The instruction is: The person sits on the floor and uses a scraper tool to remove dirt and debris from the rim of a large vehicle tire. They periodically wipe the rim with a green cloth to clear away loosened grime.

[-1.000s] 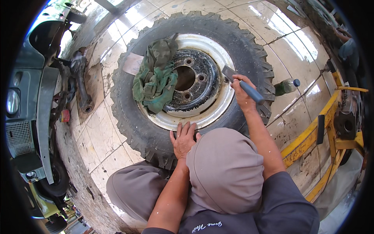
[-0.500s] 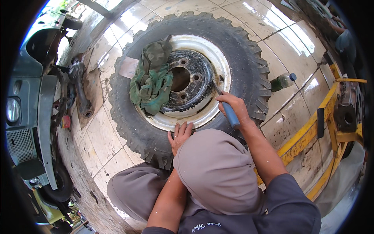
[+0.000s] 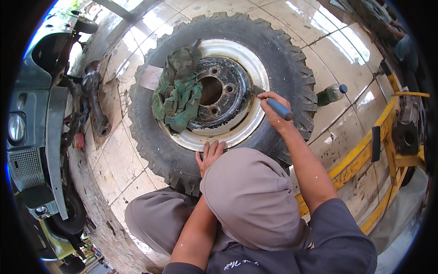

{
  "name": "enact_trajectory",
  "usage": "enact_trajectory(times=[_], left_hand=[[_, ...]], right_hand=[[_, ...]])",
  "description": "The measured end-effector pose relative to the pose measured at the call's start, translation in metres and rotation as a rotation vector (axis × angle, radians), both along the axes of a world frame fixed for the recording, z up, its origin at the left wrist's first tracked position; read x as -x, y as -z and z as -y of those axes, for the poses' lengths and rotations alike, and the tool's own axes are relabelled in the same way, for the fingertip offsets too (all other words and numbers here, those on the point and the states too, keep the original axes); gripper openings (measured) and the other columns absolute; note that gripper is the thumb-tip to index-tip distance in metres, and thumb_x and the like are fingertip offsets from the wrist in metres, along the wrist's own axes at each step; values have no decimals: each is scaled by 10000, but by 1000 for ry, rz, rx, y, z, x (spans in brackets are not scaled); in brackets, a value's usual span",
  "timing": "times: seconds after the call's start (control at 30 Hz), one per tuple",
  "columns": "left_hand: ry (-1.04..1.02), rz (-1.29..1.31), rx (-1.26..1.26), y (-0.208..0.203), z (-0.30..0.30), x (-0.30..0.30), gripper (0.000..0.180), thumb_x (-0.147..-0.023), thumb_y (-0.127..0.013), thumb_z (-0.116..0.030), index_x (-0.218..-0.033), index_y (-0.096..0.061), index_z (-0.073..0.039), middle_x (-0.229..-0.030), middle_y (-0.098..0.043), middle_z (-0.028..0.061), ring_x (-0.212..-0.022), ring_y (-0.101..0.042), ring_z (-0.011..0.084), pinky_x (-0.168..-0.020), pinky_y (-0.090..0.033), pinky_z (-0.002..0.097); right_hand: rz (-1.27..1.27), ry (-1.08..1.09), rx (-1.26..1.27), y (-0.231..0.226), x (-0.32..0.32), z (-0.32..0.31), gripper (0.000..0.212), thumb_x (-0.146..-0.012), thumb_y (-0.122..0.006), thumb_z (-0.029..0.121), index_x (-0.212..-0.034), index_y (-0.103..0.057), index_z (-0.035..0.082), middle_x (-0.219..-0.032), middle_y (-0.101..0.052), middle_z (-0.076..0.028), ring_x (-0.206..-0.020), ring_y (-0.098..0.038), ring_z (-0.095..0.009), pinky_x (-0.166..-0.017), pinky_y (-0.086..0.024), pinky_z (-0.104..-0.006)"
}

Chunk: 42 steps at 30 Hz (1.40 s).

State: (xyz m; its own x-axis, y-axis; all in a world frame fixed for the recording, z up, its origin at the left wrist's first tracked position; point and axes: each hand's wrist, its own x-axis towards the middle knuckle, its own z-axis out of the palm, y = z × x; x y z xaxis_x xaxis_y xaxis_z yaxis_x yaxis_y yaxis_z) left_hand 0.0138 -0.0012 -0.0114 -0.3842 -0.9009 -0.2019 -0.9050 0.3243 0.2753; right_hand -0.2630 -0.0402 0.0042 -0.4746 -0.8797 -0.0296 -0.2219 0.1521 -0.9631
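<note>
A wheel lies flat on the floor, its black tyre (image 3: pixel 292 86) with chunky tread around a worn white rim (image 3: pixel 228 44) and a black centre disc (image 3: pixel 244 84) with chipped paint. My right hand (image 3: pixel 273 115) is closed on a scraper (image 3: pixel 279 109) with a blue handle, its blade against the right side of the rim's inner wall. My left hand (image 3: pixel 212 155) rests with fingers spread on the near edge of the rim and tyre. A crumpled green cloth (image 3: pixel 178 98) drapes over the rim's left side. Beside it, a pale flat sheet (image 3: pixel 149 77) lies on the tyre.
A bottle (image 3: pixel 332 94) with a blue cap stands right of the tyre. Farther right is a yellow metal frame (image 3: pixel 351 160). A greasy metal arm (image 3: pixel 94 105) lies left of the wheel, near a parked vehicle (image 3: pixel 27 128). My bent knees rise close to the tyre.
My right hand has moved up along the rim with the scraper, whose handle now points more to the right. My left hand stays on the near rim edge.
</note>
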Motion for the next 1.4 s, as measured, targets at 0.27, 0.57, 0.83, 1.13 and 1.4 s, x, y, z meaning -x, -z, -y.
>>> enact_trajectory(times=[0.27, 0.57, 0.83, 1.13, 1.4], left_hand=[[-5, -63, 137, 14, -6, -4, 514, -935, -597, -395, -1405, -546, -192, -1491, -507, 51, -1463, -355, 315, -1168, -170, 676], [-47, -39, 37, -3, -3, 1, 477, -932, -606, -370, -1372, -575, -187, -1466, -526, 43, -1451, -363, 305, -1186, -171, 650], [-73, -48, -23, -7, -2, 1, 468, -928, -595, -373, -1357, -583, -187, -1463, -531, 48, -1451, -360, 300, -1199, -151, 633], [-59, -19, -6, -7, 2, 3, 474, -917, -595, -378, -1356, -587, -198, -1459, -537, 42, -1435, -377, 291, -1188, -171, 626], [-68, -36, 9, -8, 2, 6, 472, -899, -599, -373, -1339, -605, -202, -1451, -539, 37, -1438, -374, 288, -1189, -170, 630]], right_hand=[[-92, 185, 219, 11, -29, -17, 199, -906, -690, 157, -1079, -740, 70, -880, -733, -90, -787, -671, -122, -759, -529, -281], [-91, 131, -16, 14, -23, -9, 188, -905, -681, 144, -1064, -743, 66, -857, -733, -81, -785, -661, -95, -745, -530, -282], [-164, 138, 150, 15, -23, -8, 208, -905, -687, 172, -1078, -747, 73, -859, -738, -86, -778, -667, -95, -747, -532, -271], [-161, 112, 143, 12, -21, -4, 202, -921, -681, 158, -1094, -743, 75, -899, -749, -89, -808, -673, -104, -774, -531, -270], [-145, 58, 89, 18, -7, 8, 205, -915, -682, 143, -1098, -736, 70, -945, -751, -76, -822, -667, -112, -792, -525, -263]])
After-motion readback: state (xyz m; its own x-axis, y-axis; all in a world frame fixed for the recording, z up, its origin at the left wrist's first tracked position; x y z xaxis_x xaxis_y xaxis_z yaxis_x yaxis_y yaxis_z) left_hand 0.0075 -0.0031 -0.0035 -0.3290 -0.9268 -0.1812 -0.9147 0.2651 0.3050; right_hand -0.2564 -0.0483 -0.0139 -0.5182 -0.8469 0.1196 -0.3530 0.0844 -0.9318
